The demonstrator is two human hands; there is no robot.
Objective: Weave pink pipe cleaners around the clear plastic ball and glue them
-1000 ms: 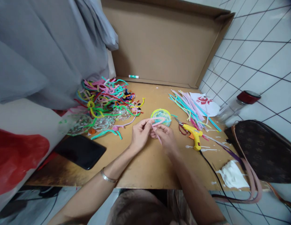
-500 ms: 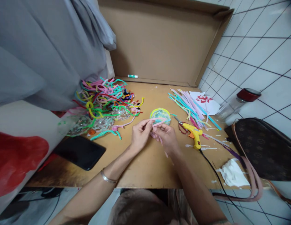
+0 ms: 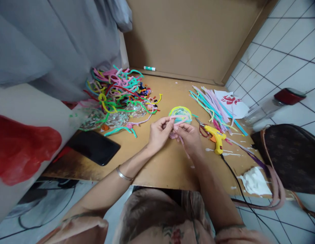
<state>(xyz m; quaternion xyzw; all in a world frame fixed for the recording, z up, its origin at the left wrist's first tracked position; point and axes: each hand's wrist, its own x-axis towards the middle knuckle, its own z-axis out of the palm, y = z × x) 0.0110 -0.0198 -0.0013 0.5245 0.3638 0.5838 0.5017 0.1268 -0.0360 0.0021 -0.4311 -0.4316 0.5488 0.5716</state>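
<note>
My left hand (image 3: pixel 159 133) and my right hand (image 3: pixel 190 137) meet over the cardboard work surface (image 3: pixel 160 162), both pinching one pink pipe cleaner (image 3: pixel 178 118) that loops between the fingers and trails down past my right wrist. Just behind the hands lies a round coil of yellow and turquoise pipe cleaners (image 3: pixel 180 114). A tangled heap of coloured pipe cleaners (image 3: pixel 119 95) is to the left. A bundle of straight pipe cleaners (image 3: pixel 213 108) lies to the right.
A yellow glue gun (image 3: pixel 216 138) with red scissors (image 3: pixel 203 128) and a black cord sits right of my hands. A black phone (image 3: pixel 94 147) lies at left, a brown bag (image 3: pixel 292 159) and a jar (image 3: pixel 271 105) at right, crumpled tissue (image 3: pixel 254 181) near the front edge.
The view has tilted down and shifted slightly. My hands stay together on the pink pipe cleaner, its loose end now hanging lower past my right wrist.
</note>
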